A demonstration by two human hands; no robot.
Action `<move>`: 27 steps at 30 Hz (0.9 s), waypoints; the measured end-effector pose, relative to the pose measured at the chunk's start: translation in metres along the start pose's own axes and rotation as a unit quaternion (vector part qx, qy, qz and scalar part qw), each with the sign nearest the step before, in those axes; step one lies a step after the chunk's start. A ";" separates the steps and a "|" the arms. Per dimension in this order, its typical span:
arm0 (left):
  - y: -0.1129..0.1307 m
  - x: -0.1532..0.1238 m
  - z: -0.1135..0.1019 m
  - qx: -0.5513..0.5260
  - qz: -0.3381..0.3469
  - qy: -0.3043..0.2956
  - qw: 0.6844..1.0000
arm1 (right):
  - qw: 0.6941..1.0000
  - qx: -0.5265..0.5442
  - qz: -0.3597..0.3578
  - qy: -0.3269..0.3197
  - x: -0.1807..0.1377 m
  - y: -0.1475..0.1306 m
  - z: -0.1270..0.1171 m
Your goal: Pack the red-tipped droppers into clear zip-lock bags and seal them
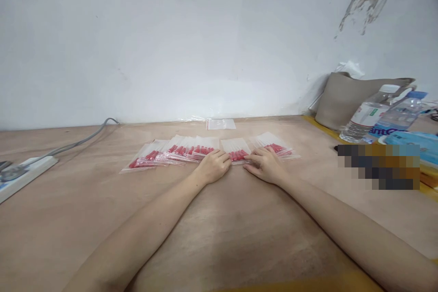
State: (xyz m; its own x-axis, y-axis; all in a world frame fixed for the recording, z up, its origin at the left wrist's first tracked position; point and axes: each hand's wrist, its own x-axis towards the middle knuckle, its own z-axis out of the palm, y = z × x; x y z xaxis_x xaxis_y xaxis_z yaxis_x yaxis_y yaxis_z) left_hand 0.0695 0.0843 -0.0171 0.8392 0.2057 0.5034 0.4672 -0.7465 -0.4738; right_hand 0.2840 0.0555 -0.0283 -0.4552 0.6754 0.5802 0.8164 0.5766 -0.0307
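A row of several clear zip bags with red pieces inside (178, 150) lies across the wooden table (219, 228). Both my arms reach forward to the row's middle. My left hand (212, 166) has its fingers curled at the near edge of one middle bag (236, 150). My right hand (265, 164) lies with fingers stretched flat, fingertips pointing left and pressing on the same bag's lower right edge. More filled bags (277, 148) fan out behind my right hand. One empty clear bag (221, 123) lies farther back by the wall.
A white power strip (23, 174) with a grey cable lies at the left edge. At the right stand a grey bag (345, 100), two water bottles (367, 116), a blue packet (415, 141) and a blurred patch.
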 end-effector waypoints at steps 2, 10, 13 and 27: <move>0.000 -0.001 0.000 -0.002 -0.005 0.005 1.000 | 1.000 -0.004 -0.001 0.015 0.004 -0.006 0.003; 0.000 -0.003 0.001 -0.020 -0.024 0.024 0.999 | 0.987 -0.101 -0.107 0.071 0.025 -0.031 0.017; 0.000 -0.004 -0.001 -0.026 -0.035 0.030 0.999 | 0.977 -0.137 -0.142 0.078 0.027 -0.033 0.016; 0.002 -0.006 -0.003 -0.061 -0.041 0.041 0.996 | 0.971 -0.163 -0.145 0.100 0.013 -0.021 0.006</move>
State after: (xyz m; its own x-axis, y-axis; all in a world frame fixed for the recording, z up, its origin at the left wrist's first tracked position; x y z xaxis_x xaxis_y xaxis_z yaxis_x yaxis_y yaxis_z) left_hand 0.0647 0.0798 -0.0185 0.7722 0.2202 0.5960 0.4909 -0.8023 -0.3395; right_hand 0.2589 0.0554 -0.0252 -0.6312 0.3847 0.6734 0.7481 0.5311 0.3978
